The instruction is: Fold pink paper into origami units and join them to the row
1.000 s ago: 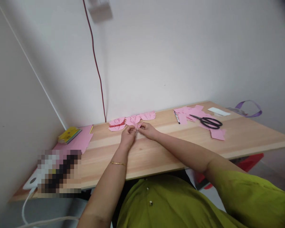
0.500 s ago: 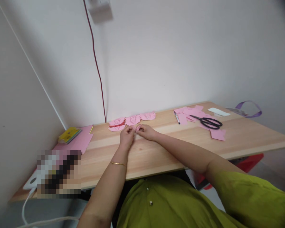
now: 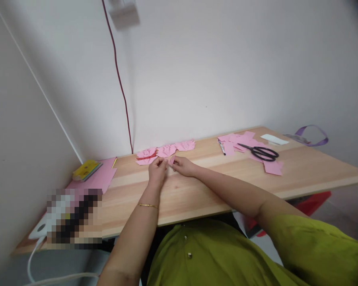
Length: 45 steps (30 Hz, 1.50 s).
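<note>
My left hand [image 3: 157,171] and my right hand [image 3: 182,165] meet near the middle of the table, fingertips close together. Both are closed in a pinch on one small pink piece of paper [image 3: 171,161], mostly covered by the fingers. Just beyond the hands lies a row of pink paper cutouts [image 3: 166,150] with creased, petal-like shapes. A red strip [image 3: 146,156] shows among the cutouts at the left end of the row.
Black-handled scissors [image 3: 264,153] rest on pink paper scraps [image 3: 273,167] at the right, beside a pen [image 3: 222,147] and a white strip [image 3: 273,139]. On the left, a yellow pack [image 3: 86,170] sits on pink sheets [image 3: 103,178]. A white power strip [image 3: 38,229] is at the near left corner.
My left hand has shifted slightly left, so the gap between the fingertips is a little wider. Both hands still pinch the pink paper.
</note>
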Motion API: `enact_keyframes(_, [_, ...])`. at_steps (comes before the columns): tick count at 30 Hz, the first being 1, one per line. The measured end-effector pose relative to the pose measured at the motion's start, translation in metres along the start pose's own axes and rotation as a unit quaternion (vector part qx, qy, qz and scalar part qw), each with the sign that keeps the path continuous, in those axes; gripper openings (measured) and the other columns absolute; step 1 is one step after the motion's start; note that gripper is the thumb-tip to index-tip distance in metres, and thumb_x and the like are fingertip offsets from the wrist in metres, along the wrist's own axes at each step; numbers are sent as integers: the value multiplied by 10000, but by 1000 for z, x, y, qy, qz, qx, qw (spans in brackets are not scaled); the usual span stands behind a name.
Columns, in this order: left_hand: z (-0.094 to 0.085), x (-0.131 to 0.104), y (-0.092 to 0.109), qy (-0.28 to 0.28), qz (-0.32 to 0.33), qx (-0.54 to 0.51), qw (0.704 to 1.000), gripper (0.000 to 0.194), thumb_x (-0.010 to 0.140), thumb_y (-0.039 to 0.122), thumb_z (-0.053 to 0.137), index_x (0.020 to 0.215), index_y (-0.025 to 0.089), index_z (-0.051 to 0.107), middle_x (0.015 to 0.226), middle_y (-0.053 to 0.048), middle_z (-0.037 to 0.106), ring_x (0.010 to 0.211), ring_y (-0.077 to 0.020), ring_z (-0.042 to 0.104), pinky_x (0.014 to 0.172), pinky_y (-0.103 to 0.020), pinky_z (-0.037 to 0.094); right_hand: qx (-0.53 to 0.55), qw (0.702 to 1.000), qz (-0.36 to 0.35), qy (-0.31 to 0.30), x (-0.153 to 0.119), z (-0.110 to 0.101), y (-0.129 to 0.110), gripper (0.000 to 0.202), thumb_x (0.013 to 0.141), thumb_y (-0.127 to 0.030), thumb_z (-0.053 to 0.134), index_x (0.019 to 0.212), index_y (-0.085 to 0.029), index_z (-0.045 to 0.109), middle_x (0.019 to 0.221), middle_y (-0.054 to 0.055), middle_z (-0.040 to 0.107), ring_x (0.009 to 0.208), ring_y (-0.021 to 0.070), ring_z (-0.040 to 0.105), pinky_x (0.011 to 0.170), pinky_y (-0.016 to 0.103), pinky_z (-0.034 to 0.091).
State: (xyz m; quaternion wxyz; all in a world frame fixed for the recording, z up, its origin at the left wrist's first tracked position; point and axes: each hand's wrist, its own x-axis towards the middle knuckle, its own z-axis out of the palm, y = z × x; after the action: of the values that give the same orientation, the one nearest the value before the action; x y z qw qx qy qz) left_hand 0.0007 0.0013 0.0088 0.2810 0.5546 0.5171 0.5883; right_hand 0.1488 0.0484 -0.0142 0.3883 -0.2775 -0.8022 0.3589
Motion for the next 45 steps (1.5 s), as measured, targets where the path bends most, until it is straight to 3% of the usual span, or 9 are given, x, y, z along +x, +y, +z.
enact_keyframes(8, [0,2,-2,18,-6,-55,998,215,724,374,626,728,165,577,605,39,488,526,-75,428,539,-208,379,11,1000,0,-6,0,2,2,203,863,-365,492,868,-166,533,733,10,579,636,129,576,606,241,456])
enact_keyframes(12, [4,0,0,-25,-33,-72,997,328,657,371,704,904,173,621,711,18,571,526,-76,468,516,-211,391,17,1000,-8,-8,1,2,4,188,865,-323,480,928,-160,550,769,13,594,641,122,566,622,240,459])
enact_keyframes(15, [5,-1,0,-51,-42,-67,996,265,613,337,745,779,152,653,723,-9,608,566,-91,498,540,-218,404,8,1000,-18,-12,1,1,2,182,831,-281,520,948,-157,585,790,18,614,680,135,548,645,248,444])
enact_keyframes(19, [3,0,-4,-40,-44,-63,996,162,641,285,711,647,147,627,648,2,593,546,-88,476,554,-221,389,0,1000,-25,-14,0,0,-4,146,795,-253,542,878,-148,603,791,19,620,729,152,539,691,266,427])
enact_keyframes(28, [4,1,-5,-24,-62,-102,993,168,657,284,677,632,156,571,527,53,472,492,-75,423,514,-209,345,17,999,-25,-9,0,0,-6,160,794,-309,534,743,-158,542,686,-14,536,645,117,469,636,237,384])
enact_keyframes(37, [4,0,-4,-45,-93,-116,988,213,635,320,693,635,154,559,497,50,483,470,-77,441,511,-214,359,47,999,2,-9,1,-3,-6,215,782,-361,539,711,-164,489,628,-41,463,570,95,413,548,215,345])
enact_keyframes(45, [3,2,-9,-39,-97,-109,989,216,658,301,679,597,149,540,484,46,487,469,-69,422,508,-208,324,26,1000,-3,-7,0,0,-6,169,761,-309,577,706,-156,534,662,-19,537,616,109,453,594,226,359])
